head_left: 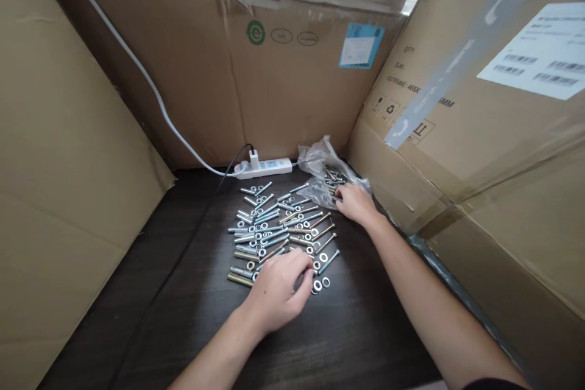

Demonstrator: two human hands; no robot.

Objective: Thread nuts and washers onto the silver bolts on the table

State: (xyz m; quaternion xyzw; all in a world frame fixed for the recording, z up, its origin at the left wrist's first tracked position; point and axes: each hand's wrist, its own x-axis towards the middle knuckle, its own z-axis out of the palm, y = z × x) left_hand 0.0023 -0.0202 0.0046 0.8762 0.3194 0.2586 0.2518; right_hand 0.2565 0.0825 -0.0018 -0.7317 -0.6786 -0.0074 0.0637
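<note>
My left hand (282,286) is low over the front of the laid-out hardware, its fingers curled down and thumb drawn in. Whatever they may hold is hidden beneath. Close to its fingertips lie flat washers (317,286) and a long bolt (329,262). At the back right, my right hand (356,202) reaches to a clear plastic bag (315,161), fingers bent together at the bolts (333,177) inside it; what they grip is not visible. Rows of metal sleeves (247,256), bolts and rings spread between the hands, silver and some brassy.
A white power strip (278,167) with a plugged-in charger (254,158) lies behind the hardware. A white cable (155,91) and a thin dark cord (201,216) run to it. Cardboard boxes (292,91) wall the dark tabletop (183,317) at left, back and right.
</note>
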